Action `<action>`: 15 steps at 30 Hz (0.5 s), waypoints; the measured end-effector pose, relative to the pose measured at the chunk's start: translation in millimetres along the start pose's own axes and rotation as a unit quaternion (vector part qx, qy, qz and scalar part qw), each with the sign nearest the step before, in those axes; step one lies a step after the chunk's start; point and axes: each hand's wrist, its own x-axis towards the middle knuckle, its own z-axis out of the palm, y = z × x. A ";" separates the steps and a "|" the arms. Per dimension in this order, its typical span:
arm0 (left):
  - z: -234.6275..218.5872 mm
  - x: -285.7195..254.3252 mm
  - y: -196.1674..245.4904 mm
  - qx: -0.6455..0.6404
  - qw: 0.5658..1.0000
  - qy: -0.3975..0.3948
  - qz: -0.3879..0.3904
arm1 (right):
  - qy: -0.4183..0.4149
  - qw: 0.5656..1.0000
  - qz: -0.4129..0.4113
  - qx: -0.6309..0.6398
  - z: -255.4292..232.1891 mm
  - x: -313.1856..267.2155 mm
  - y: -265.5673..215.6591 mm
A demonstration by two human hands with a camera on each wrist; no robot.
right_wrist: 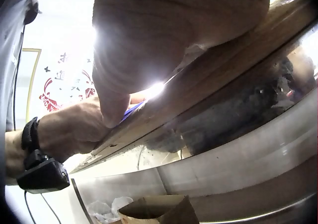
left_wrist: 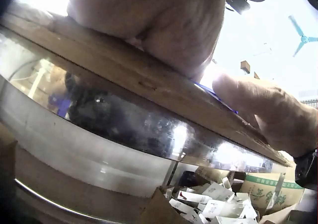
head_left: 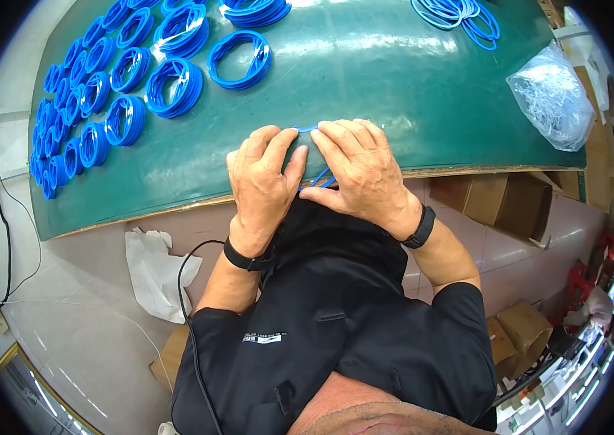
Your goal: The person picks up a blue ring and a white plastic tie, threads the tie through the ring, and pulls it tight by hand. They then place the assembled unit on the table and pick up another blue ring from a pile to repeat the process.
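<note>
At the near edge of the green-topped table [head_left: 394,123], both hands hold a thin blue cord. In the head view, a short stretch of the blue cord [head_left: 308,129] spans between the fingertips of the left hand [head_left: 263,170] and the right hand [head_left: 367,170]. Lower down, more of its loops show beside the right thumb, which points toward the left hand. Most of the cord is hidden under the fingers. Each wrist view shows a bit of blue cord [left_wrist: 216,96] along the table's wooden edge.
Many blue coils [head_left: 175,88] stand in rows across the table's left side. Looser blue loops [head_left: 459,13] lie at the far right, near a clear plastic bag [head_left: 553,94] of pale strands. Below the table are cardboard boxes [head_left: 499,203] and white paper [head_left: 154,275].
</note>
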 end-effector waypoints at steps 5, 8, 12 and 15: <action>0.2 -0.2 0.2 -0.002 1.000 0.008 0.001 | 0.001 1.000 -0.004 -0.013 -0.9 0.9 0.4; 0.5 -1.7 -1.7 -0.010 1.000 0.001 0.000 | -0.003 1.000 -0.005 -0.012 -1.3 0.9 1.1; -0.8 -1.2 -1.6 -0.029 0.999 0.012 -0.010 | -0.008 1.000 -0.006 -0.006 -1.1 1.4 0.8; -11.3 -5.7 -1.6 -0.048 0.998 -0.020 -0.017 | -0.008 1.000 -0.008 -0.008 -2.4 1.1 1.3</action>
